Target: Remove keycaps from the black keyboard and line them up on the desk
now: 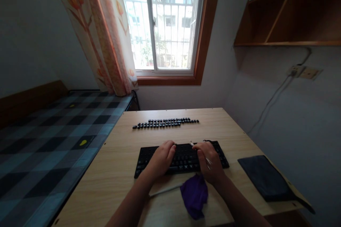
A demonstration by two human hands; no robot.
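Note:
A black keyboard (pixel 186 167) lies across the table in front of me. Its upper part looks flat and bare, while raised keys show along the lower rows. Over its left half rests my left hand (pixel 163 156), fingers curled together near the top edge; whatever they may pinch is too small to make out. My right hand (pixel 211 159) is closed around a thin metal wire keycap puller (pixel 208 162), whose prongs point left above the keyboard's upper edge. Beyond the keyboard, black keycaps (pixel 162 124) stand in neat rows. A purple cloth (pixel 195 197) lies crumpled below my right hand.
A thin pale rod (pixel 166 190) lies left of the cloth. On the table's right side is a dark flat pouch (pixel 266 177). A bed with a checked cover (pixel 64 138) borders the left, a window (pixel 172 25) is ahead, and wooden shelves (pixel 287 17) hang at right.

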